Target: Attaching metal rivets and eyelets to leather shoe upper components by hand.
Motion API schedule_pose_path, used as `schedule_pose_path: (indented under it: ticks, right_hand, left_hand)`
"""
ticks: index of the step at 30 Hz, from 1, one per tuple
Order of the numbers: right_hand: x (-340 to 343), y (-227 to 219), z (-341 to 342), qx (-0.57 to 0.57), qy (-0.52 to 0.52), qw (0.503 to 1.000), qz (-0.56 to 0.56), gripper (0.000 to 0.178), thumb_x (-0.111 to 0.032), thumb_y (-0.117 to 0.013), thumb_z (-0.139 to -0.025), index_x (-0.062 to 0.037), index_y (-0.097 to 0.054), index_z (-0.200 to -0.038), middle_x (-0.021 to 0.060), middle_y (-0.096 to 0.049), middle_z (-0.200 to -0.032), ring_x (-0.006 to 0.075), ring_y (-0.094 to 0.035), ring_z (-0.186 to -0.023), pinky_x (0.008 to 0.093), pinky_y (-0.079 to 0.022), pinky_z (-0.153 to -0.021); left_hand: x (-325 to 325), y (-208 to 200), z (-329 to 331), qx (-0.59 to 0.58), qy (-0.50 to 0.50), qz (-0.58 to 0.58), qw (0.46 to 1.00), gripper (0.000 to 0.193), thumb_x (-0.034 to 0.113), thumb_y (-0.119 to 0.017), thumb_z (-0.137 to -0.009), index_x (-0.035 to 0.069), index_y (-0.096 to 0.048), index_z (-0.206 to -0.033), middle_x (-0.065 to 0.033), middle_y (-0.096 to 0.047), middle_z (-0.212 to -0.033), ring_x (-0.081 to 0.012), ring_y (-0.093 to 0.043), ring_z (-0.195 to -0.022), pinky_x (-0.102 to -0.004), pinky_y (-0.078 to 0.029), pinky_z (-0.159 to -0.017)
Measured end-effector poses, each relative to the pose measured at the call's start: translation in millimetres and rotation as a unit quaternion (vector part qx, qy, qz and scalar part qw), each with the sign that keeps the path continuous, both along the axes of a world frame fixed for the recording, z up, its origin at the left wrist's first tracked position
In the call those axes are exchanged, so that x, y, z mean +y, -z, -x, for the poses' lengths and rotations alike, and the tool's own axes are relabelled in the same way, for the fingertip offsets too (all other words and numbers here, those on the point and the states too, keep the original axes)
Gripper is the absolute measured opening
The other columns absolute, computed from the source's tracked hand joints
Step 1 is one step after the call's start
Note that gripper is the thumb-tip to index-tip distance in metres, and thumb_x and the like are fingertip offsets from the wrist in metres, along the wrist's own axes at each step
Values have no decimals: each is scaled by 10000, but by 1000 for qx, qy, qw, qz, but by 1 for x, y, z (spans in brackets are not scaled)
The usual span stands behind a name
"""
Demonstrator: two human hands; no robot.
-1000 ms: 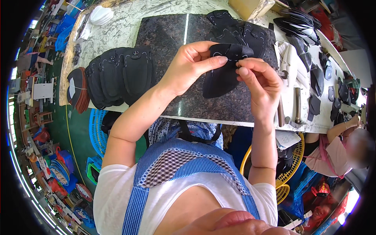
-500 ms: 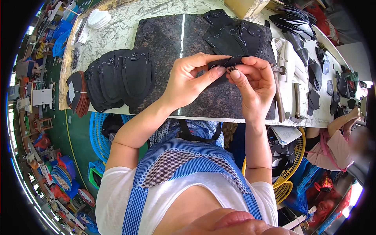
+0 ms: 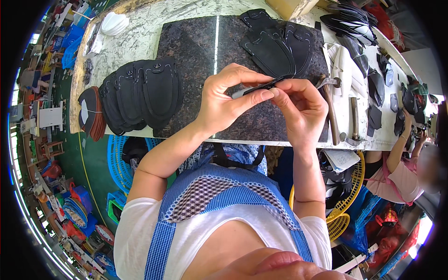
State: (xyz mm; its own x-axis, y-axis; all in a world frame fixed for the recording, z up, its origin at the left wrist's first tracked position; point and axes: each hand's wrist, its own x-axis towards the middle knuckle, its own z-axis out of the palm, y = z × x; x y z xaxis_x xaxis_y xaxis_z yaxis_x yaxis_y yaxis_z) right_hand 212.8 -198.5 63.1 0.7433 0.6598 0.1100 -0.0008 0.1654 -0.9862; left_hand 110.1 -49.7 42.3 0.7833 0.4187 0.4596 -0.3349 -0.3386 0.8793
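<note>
Over the dark stone slab, a black shoe upper piece is held nearly edge-on between my two hands. My left hand pinches it between thumb and fingers, and a pale patch shows near that thumb. My right hand grips its other end, the thumb and index finger pressed together close to my left thumb tip. What lies right at the fingertips is partly hidden. Left of the hands, several black stitched uppers overlap in a row. Beyond the hands lie a few more black uppers.
Right of the slab are a hammer, a second tool and white cloth-like pieces. A tied brown stack sits at the table's left end. Baskets stand below the edge; a co-worker is at far right.
The black upper has been turned more edge-on, and my right fingers have closed in toward my left thumb. At the far right, the co-worker's arm has reached farther over the table.
</note>
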Motion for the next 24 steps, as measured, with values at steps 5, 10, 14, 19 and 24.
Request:
schedule_pose_path:
  ticks: [5,10,14,19,24]
  right_hand:
    - [2,-1,-4,-52,44,998,-10,252,26,-786,-820,22,-678,-1048,43,-657,-950,91,-606,-886,227,-497,-802]
    - [-6,-8,-15,-48,-62,992,99,133,-21,-759,-825,13,-705,-942,56,-684,-848,138,-609,-774,281,-489,-716]
    - [-7,-9,-4,-299,20,948,108,131,47,-730,-783,9,-711,-907,112,-685,-831,223,-651,-752,312,-502,-694]
    - [-7,-1,3,-374,4,925,67,182,59,-746,-748,-4,-699,-912,112,-671,-851,238,-651,-733,326,-508,-635]
    - [-9,-2,4,-268,-131,951,81,146,58,-681,-755,16,-643,-890,109,-611,-808,209,-592,-708,306,-480,-653]
  left_hand:
    - [-9,-4,2,54,43,322,944,258,84,-806,-837,8,-738,-1074,-66,-742,-932,-100,-673,-865,-256,-543,-765]
    - [-12,-9,9,83,24,236,968,236,45,-781,-857,-21,-712,-1073,-71,-731,-976,-90,-669,-902,-232,-540,-792]
    - [-8,-5,14,73,-6,37,997,212,-13,-761,-845,-12,-705,-1049,-95,-714,-962,-135,-670,-870,-263,-525,-778]
    - [-9,-11,24,53,-17,-52,997,181,-39,-741,-835,17,-703,-1003,-93,-674,-869,-184,-648,-777,-293,-503,-709]
    - [-8,-8,39,32,8,-85,996,251,-61,-757,-774,35,-703,-1000,-94,-653,-867,-226,-645,-778,-321,-493,-661]
